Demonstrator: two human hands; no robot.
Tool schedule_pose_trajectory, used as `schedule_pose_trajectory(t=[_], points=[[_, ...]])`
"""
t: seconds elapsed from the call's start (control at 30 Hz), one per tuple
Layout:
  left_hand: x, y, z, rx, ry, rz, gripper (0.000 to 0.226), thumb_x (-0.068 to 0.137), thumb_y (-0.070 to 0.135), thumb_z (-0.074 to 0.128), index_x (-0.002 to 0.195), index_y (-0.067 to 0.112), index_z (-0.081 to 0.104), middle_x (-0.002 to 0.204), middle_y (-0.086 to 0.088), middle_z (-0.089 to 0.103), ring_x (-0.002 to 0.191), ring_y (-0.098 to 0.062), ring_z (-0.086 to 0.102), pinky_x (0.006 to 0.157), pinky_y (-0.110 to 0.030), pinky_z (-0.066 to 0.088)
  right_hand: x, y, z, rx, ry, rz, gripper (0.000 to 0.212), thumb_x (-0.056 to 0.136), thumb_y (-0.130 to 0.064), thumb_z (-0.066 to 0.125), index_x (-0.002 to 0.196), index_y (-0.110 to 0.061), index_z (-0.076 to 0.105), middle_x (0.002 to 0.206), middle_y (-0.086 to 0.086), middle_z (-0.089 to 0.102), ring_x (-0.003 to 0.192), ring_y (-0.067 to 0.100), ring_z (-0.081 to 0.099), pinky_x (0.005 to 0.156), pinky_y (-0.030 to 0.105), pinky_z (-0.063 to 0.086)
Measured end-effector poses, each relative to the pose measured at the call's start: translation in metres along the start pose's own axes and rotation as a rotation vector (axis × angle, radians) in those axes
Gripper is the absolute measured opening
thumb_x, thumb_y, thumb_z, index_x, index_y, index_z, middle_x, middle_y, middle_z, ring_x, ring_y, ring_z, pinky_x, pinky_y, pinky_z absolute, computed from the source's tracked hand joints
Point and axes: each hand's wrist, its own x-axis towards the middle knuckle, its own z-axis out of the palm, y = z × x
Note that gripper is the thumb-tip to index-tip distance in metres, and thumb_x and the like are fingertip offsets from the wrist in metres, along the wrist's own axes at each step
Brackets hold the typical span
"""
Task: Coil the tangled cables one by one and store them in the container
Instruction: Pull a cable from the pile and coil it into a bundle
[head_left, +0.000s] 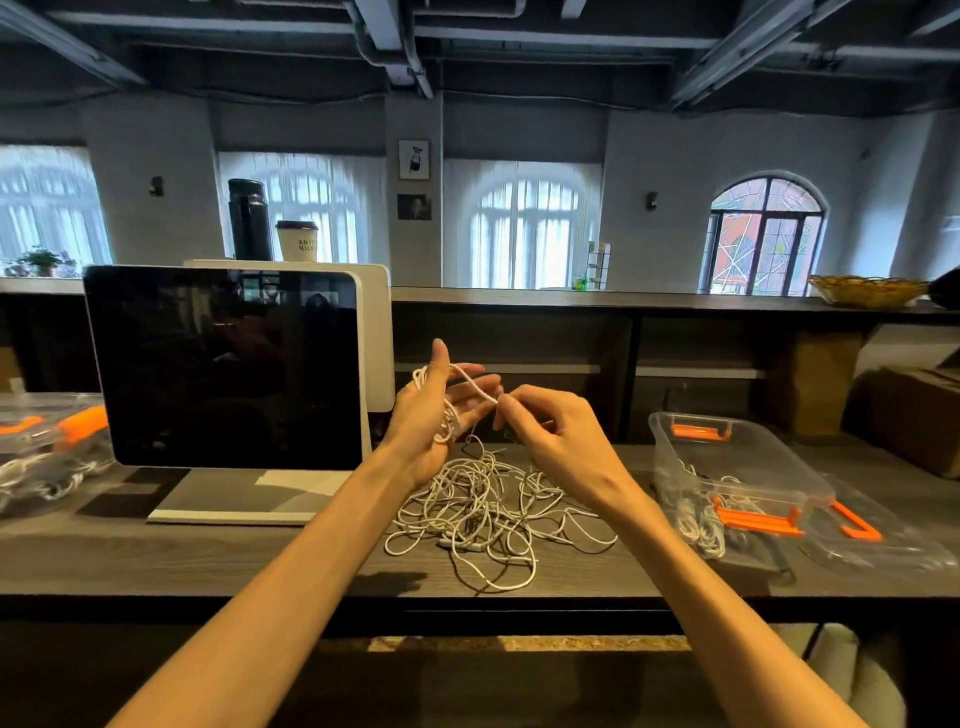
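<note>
Cables were the work in hand, and one white cable (470, 383) was partway coiled at the centre of the frame. The left hand (434, 410) stood palm-up with its fingers nearly straight and spread, turns of that cable looped round them. The right hand (540, 428), just to the right, pinched the same strand between thumb and fingertips close to the left fingers, the short span between the two hands looking taut. From the loops a thin length dropped to the tangled pile (488, 506) lying on the dark worktop (156, 561) directly below both hands, so the free end was not yet clear of the knot.

To the right of the pile stood the clear container (737, 457) with orange latches, several white coiled cables (698, 522) already inside at its near end; its lid (872, 525) lay just beside it, further right. A dark-screened monitor (223, 364) stood left of the hands, and another clear box (47, 447) sat at the left edge of the frame.

Judging from this, the step was winding a single cable round the left hand, with much of the pile left to do. The next move would call for the right hand to feed another turn over the left fingers while drawing slack gently, easing the strand out of the tangle rather than tightening a snag.
</note>
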Motion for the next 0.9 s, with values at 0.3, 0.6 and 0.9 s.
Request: schedule_pose_trajectory(t=[0.3,0.6,0.9], points=[[0.01,0.017,-0.009,-0.254,0.031,-0.029,0.047,0.104,0.047,0.041,0.07,0.015,0.044,0.048,0.005,0.034,0.037,-0.008,0.028,0.035,-0.015,0.022,-0.004,0.012,0.019,-0.097,-0.122,0.046,0.036,0.102,-0.042,0.057,0.085,-0.018,0.077,0.086,-0.007,0.067,0.076,0.008,0.062,0.068,0.029,0.051],[0.012,0.016,-0.018,0.34,-0.006,0.151,0.042,0.104,0.047,0.047,0.078,0.014,0.052,0.059,-0.001,0.05,0.043,-0.007,0.039,0.042,-0.017,0.03,-0.003,-0.006,0.013,-0.249,-0.289,-0.096,0.027,0.103,-0.042,0.056,0.089,-0.029,0.074,0.062,-0.01,0.063,0.058,0.01,0.061,0.063,0.034,0.053],[-0.005,0.008,-0.012,0.607,-0.317,-0.108,0.061,0.095,0.067,0.045,0.074,0.012,0.056,0.062,-0.003,0.054,0.047,-0.01,0.047,0.046,-0.019,0.034,0.011,-0.03,0.001,-0.272,-0.274,-0.109,0.021,0.102,-0.037,0.061,0.11,-0.028,0.077,0.084,-0.014,0.072,0.076,0.004,0.068,0.077,0.026,0.057]])
